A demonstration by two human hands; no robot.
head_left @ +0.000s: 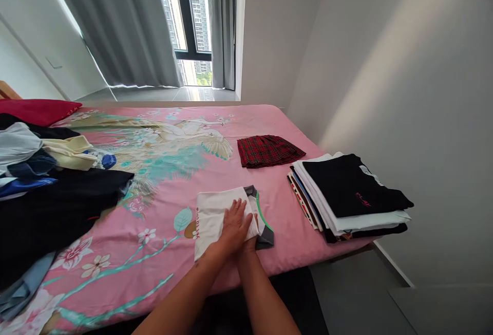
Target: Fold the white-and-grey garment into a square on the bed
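Note:
A folded white shirt [211,210] with grey parts, a green edging strip and red lettering lies near the front edge of the bed. My left hand [234,222] rests flat on top of it, fingers stretched out. Beside and partly beneath that hand is my right hand [250,242], at the shirt's near right side. Most of its fingers are hidden by the left hand and the cloth, so its grip does not show. Behind the shirt lies a folded red plaid skirt [267,151].
To the right stands a stack of folded clothes, a black T-shirt [352,183] uppermost. Loose clothes [73,196] are heaped at the left, near a red pillow [38,111]. Pink floral bedding [162,253] covers the bed. A wall [393,93] runs along the right.

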